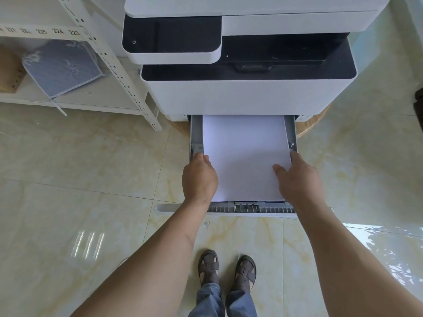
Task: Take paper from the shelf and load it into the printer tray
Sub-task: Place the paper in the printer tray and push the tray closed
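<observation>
A person's left hand [199, 178] curls its grip over the left edge of the paper [245, 156], fingers tucked down between the stack and the side wall of the tray [196, 131]. The right hand [297, 179] holds the stack's right edge, thumb flat on top of the sheets, fingers wrapped down the side. Both forearms reach forward and down, wrists bent. The paper lies flat in the tray, pulled out from the base of the printer [240, 94]. A shelf [68, 97] stands to the left on the tiled floor [68, 179].
</observation>
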